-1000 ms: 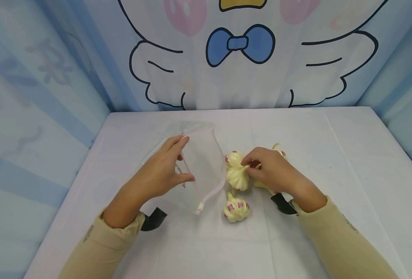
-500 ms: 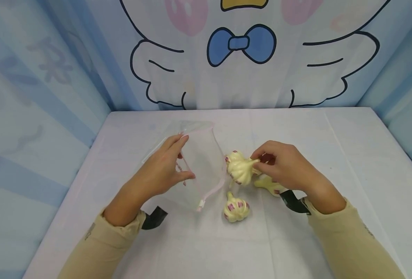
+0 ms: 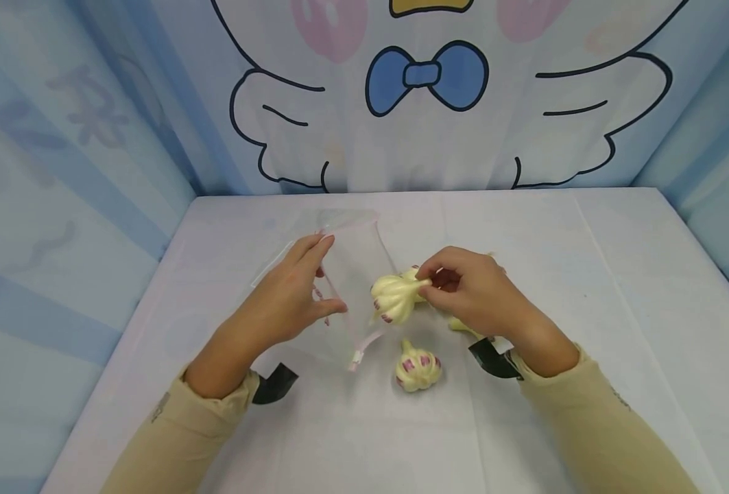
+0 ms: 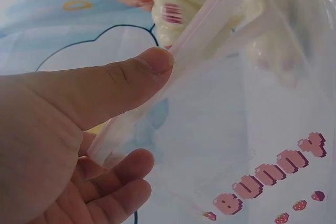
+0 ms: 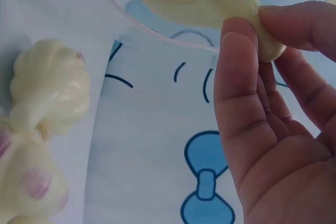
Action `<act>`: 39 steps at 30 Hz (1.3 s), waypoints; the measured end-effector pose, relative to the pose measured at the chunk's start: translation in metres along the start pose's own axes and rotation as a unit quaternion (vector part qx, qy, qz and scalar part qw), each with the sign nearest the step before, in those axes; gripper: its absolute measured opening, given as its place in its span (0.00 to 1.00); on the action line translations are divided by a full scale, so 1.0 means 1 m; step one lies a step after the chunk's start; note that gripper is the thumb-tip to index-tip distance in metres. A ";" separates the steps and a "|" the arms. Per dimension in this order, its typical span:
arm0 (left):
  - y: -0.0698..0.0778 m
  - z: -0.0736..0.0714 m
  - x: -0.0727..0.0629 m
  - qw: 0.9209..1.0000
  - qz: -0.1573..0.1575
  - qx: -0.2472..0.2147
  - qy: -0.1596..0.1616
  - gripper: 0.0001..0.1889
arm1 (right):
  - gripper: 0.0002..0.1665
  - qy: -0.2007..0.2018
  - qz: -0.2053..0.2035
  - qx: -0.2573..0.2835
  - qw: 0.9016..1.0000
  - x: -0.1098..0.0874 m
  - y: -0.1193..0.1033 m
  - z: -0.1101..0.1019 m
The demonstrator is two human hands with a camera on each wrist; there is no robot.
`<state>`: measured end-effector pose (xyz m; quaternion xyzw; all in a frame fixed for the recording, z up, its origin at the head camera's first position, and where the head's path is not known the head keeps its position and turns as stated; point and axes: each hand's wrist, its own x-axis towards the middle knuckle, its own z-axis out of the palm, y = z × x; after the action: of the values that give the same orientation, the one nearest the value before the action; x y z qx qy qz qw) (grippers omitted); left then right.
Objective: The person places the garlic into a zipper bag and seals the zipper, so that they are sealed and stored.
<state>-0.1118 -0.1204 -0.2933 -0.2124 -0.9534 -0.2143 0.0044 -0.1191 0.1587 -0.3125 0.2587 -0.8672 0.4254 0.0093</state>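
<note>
My right hand (image 3: 472, 288) pinches a pale garlic bulb (image 3: 395, 298) by its stem, thumb against fingers. The bulb is at the mouth of a clear zip bag (image 3: 361, 274) with a pink rim and a white slider. In the left wrist view the bag (image 4: 210, 129) bears the pink word BUNNY. My left hand (image 3: 284, 291) holds the bag's near side, thumb and fingers spread apart along the rim, the mouth gaping rightward. A second garlic bulb (image 3: 412, 273) shows partly behind the held one. Another bulb (image 3: 418, 367) lies in front of the bag.
Partly hidden by my right hand, a further garlic bulb (image 3: 463, 327) lies on the white table (image 3: 617, 309). In the right wrist view several bulbs (image 5: 50, 85) sit close together at left. A cartoon-printed curtain (image 3: 426, 151) hangs behind the table's far edge.
My right hand takes up a garlic bulb by its stem, draws it slightly right, then carries it left to the bag's mouth. My left hand and the bag stay nearly still.
</note>
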 end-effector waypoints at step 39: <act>0.002 0.000 -0.004 0.997 0.046 0.008 0.062 0.49 | 0.06 0.002 -0.009 -0.068 0.998 0.022 0.000 0.054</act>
<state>-0.1073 -0.1209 -0.2927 -0.2424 -0.9421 -0.2193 0.0750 -0.1276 0.1089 -0.3421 0.2639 -0.8919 0.3658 0.0326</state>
